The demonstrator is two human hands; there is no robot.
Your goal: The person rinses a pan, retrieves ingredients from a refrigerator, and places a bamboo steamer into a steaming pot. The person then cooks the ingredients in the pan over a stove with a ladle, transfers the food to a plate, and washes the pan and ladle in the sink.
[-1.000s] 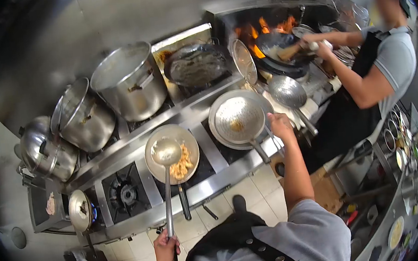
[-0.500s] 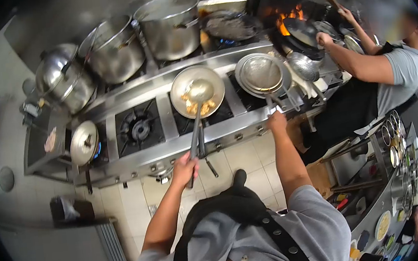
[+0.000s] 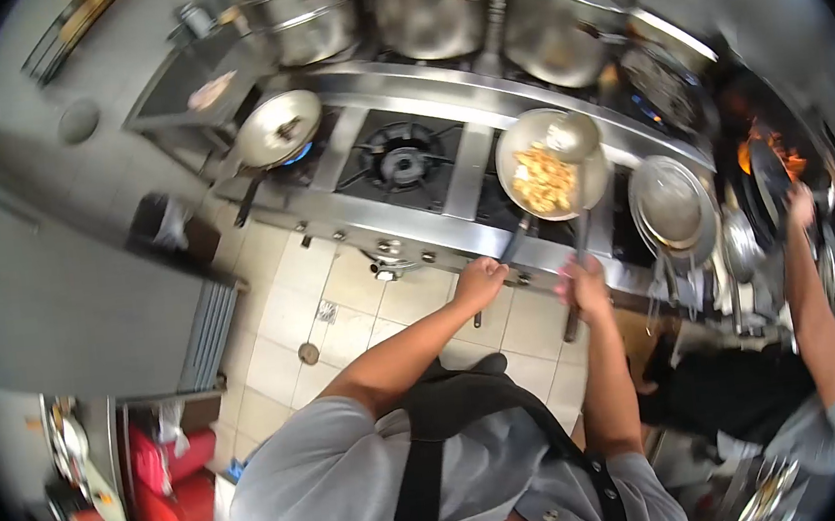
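Note:
A light metal frying pan (image 3: pixel 517 140) holding pale yellow-brown food pieces (image 3: pixel 545 184) sits over the stove, its handle pointing toward me. My left hand (image 3: pixel 481 282) is closed around the end of that dark handle. A ladle (image 3: pixel 573 135) has its round bowl inside the pan, above the upper right of the food. My right hand (image 3: pixel 584 286), a little blurred, is wrapped round the ladle's long handle. Just right of the pan, a round mesh strainer (image 3: pixel 672 206) rests on a metal bowl, with neither hand on it.
Left along the stove are a bare burner (image 3: pixel 402 165) and a second pan (image 3: pixel 276 128) over a blue flame. Large steel pots (image 3: pixel 565 20) line the back. At right, a co-worker's arm (image 3: pixel 811 293) holds a dark wok (image 3: pixel 771 171) beside tall flames (image 3: pixel 774 154).
The ladle has passed from my left hand to my right, which has left the strainer's handle. My left hand now grips the pan handle. The view has swung left.

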